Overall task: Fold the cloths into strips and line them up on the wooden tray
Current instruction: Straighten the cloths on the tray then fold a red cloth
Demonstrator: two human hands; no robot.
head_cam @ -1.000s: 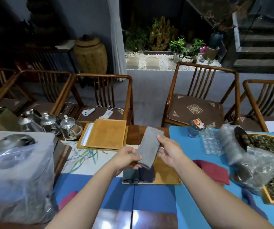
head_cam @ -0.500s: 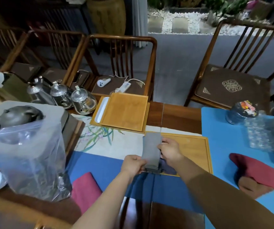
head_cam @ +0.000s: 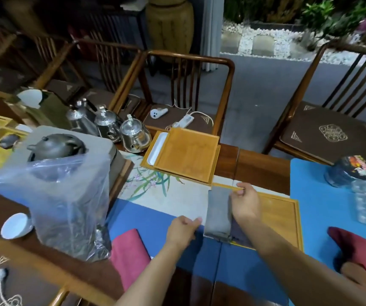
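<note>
On the wooden tray (head_cam: 283,219), right hand (head_cam: 247,205) flat atop grey strip (head_cam: 218,212); left hand (head_cam: 183,229) loosely curled, empty.

Three metal teapots (head_cam: 120,127) stand at the table's far left edge, beside a smaller stacked wooden tray (head_cam: 186,156). A dark clay teapot (head_cam: 56,146) sits on a grey box partly covered by a clear plastic bag (head_cam: 67,202). A white saucer (head_cam: 16,225) lies just left of the bag.

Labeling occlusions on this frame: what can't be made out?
- Head view: darker cloth mostly hidden under right hand and forearm.
- Grey strip: fold count unreadable, motion blur.
- Wooden tray near-left corner covered by cloths.
- Red cloth cut by right edge.
</note>
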